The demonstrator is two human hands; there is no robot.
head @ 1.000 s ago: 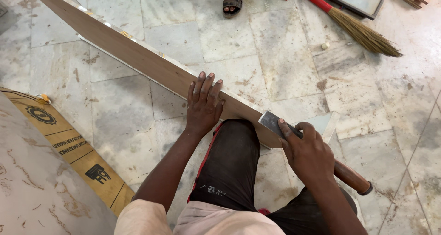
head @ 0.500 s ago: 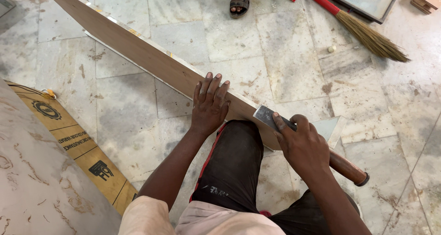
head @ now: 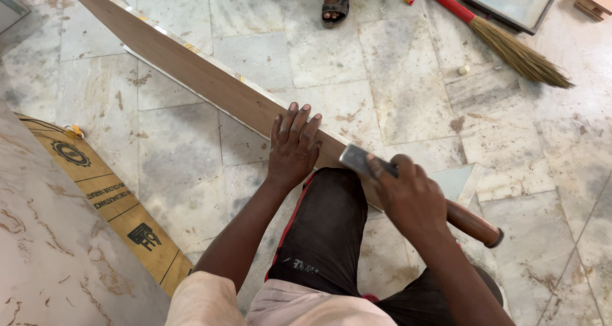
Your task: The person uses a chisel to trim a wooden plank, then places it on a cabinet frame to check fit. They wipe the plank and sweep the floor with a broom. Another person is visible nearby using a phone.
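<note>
Far left: a pale marbled slab fills the corner; a tan printed board lies beside it on the tiled floor.
Plank: a long, thin wooden plank runs from the upper left down to my knee, resting across it.
Long axis: diagonal, upper left to lower right, passing under both of my hands.
Left hand: my left hand lies open, fingers spread, palm flat on the plank's face, gripping nothing.
Right hand: my right hand is closed around a chisel; its wooden handle sticks out lower right, and its flat metal blade sits on the plank.
Key relation: the blade meets the plank just right of my left hand; the right hand is nearer the plank's end.
Far right: a broom and a sandalled foot lie well apart from my hands.
</note>
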